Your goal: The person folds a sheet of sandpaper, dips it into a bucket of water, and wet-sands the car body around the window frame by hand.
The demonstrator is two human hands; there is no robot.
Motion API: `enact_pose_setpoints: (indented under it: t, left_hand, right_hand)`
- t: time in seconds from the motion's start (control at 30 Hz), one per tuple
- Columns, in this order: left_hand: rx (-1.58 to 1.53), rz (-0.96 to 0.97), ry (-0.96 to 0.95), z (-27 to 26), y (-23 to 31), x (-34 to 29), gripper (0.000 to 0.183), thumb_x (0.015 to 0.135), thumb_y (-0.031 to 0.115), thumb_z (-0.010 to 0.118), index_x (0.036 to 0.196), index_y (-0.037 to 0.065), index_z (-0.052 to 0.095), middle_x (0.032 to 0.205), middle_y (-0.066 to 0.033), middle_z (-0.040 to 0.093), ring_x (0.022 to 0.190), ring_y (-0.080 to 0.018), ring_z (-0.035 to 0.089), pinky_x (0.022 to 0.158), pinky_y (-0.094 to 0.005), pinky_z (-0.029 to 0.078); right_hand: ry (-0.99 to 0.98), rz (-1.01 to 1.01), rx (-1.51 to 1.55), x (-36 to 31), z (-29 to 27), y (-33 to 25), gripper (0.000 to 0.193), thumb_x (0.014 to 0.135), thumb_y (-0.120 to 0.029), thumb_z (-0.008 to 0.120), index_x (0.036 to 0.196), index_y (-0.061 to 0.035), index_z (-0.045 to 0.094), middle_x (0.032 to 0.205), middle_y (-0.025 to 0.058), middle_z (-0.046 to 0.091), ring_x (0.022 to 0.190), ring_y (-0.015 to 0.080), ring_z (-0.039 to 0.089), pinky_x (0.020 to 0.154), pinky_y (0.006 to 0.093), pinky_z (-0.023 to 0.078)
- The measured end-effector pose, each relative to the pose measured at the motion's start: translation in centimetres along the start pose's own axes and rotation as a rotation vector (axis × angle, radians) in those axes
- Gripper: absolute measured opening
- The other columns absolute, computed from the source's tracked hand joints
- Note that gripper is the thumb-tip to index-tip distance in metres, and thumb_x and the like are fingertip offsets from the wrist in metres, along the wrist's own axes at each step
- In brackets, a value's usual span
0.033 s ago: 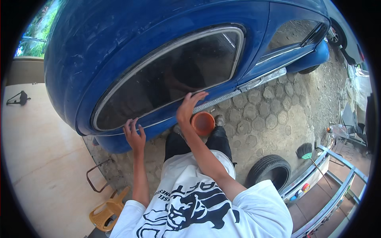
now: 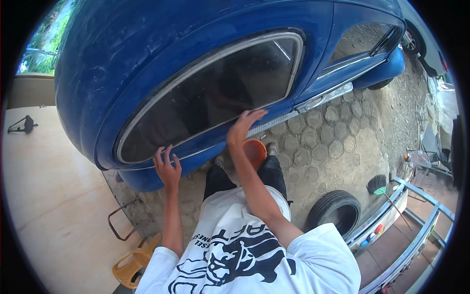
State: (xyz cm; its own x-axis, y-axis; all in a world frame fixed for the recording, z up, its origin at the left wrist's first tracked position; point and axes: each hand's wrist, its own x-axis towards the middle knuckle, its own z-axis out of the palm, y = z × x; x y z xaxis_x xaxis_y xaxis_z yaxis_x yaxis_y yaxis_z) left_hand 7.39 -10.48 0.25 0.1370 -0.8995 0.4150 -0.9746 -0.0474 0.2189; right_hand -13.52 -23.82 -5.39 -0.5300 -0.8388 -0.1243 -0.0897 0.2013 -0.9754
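A blue car (image 2: 112, 63) with rounded bodywork stands right in front of me. Its dark side window (image 2: 205, 93) is framed by a pale trim strip. At the lower left of that window, the fingertips of my left hand (image 2: 168, 169) rest at the bottom edge, spread apart and holding nothing. My right hand (image 2: 241, 128) lies farther right along the same lower edge, bent at the wrist, its fingers stretched out to the right with nothing seen in them. Whether its fingertips press on the trim or the panel below, I cannot tell. Below it, my forearm partly hides an orange bucket (image 2: 254, 153) between my feet.
A loose tyre (image 2: 334, 213) lies on the hexagonal paving to my right, near a broom (image 2: 377, 184) and a metal frame (image 2: 416, 235). A yellow plastic chair (image 2: 129, 268) and a pale board (image 2: 54, 196) are on the left. Another vehicle (image 2: 431, 46) stands far right.
My right hand has slid a little to the right along the window's lower edge, and its forearm now covers part of the bucket. My left hand stays nearly where it was.
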Motion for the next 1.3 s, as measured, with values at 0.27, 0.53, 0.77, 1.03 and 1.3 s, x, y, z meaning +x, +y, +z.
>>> enact_pose_setpoints:
  t: [0.27, 0.53, 0.77, 1.03, 1.3]
  left_hand:
    - [0.010, 0.496, -0.104, 3.7, -7.7, -1.8, 0.037, 0.085, 0.017, 0.058, 0.122, 0.016, 0.063, 0.121, -0.0066, 0.053, 0.108, -0.0276, 0.048, 0.094, -0.0422, 0.039]
    - [0.010, 0.667, 0.053, 6.7, -10.6, -1.4, 0.040, 0.082, 0.020, 0.061, 0.121, 0.019, 0.065, 0.120, -0.0057, 0.052, 0.107, -0.0238, 0.043, 0.091, -0.0367, 0.034]
    - [-0.049, 0.691, -0.024, 6.6, -10.6, -1.9, 0.039, 0.080, 0.021, 0.060, 0.119, 0.020, 0.066, 0.125, -0.0092, 0.049, 0.110, -0.0265, 0.040, 0.093, -0.0395, 0.032]
    - [-0.089, 0.677, -0.090, 5.4, -9.5, -1.0, 0.033, 0.078, 0.018, 0.061, 0.110, 0.023, 0.068, 0.127, -0.0106, 0.048, 0.111, -0.0279, 0.040, 0.094, -0.0418, 0.031]
    - [-0.150, 0.607, -0.079, 5.9, -10.0, -1.7, 0.030, 0.077, 0.015, 0.062, 0.106, 0.023, 0.068, 0.125, -0.0096, 0.050, 0.111, -0.0278, 0.042, 0.093, -0.0426, 0.032]
  right_hand:
    - [-0.021, -0.054, -0.085, -5.5, 2.6, 0.5, 0.071, 0.103, -0.030, 0.031, 0.146, 0.0104, -0.007, 0.155, 0.0283, -0.010, 0.146, 0.0380, -0.007, 0.118, 0.0388, 0.002]
    - [0.007, -0.045, 0.006, -9.3, 6.2, 2.3, 0.071, 0.102, -0.032, 0.030, 0.148, 0.0052, -0.010, 0.156, 0.0263, -0.011, 0.145, 0.0388, -0.007, 0.117, 0.0432, 0.003]
    - [0.094, -0.052, -0.138, -12.9, 8.9, 1.3, 0.067, 0.104, -0.033, 0.027, 0.148, 0.0074, -0.004, 0.157, 0.0256, -0.007, 0.146, 0.0363, -0.003, 0.117, 0.0478, 0.003]
    - [0.212, -0.015, 0.032, -5.9, 5.1, 1.6, 0.070, 0.101, -0.031, 0.034, 0.148, 0.0086, 0.000, 0.157, 0.0261, -0.004, 0.146, 0.0378, -0.002, 0.116, 0.0516, 0.008]
    - [0.078, -0.029, -0.078, -10.1, 6.9, 1.3, 0.069, 0.102, -0.035, 0.029, 0.148, 0.0076, 0.000, 0.156, 0.0259, -0.006, 0.146, 0.0371, -0.004, 0.115, 0.0532, 0.009]
